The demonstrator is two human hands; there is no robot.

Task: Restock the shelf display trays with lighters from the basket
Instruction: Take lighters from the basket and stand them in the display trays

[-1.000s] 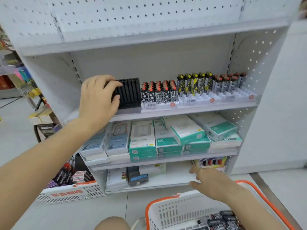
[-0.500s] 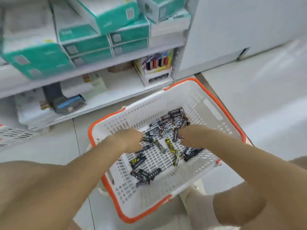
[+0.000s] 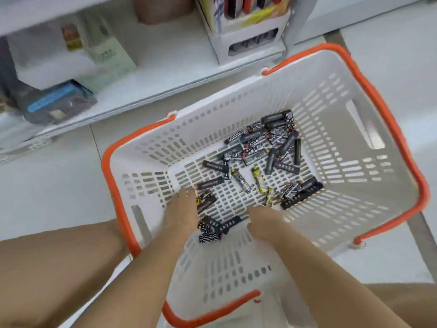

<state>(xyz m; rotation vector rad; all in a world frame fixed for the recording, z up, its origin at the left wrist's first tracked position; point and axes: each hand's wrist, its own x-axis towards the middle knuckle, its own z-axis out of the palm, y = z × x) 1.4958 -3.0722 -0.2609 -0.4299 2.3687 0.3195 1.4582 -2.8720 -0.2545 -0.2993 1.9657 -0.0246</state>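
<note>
Hands first: left hand (image 3: 185,209) and right hand (image 3: 264,221) are both down in the basket (image 3: 331,110), fingers among the lighters (image 3: 267,147), can't tell if either grip holds one. Nearest lighters lie flat between the hands, closest to the left, long axes every which way. Shelf (image 3: 165,74) sits beyond.

pale floor (image 3: 47,185), white orange-rimmed basket (image 3: 369,110) on it

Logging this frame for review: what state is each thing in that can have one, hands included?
basket: upright on the floor, open-topped, partly filled.
lighters: loose, lying flat and scattered on the basket bottom.
left hand: down inside the basket among the lighters; grip unclear.
right hand: down inside the basket, fingers hidden; grip unclear.
bottom shelf: stocked with boxes.
</note>
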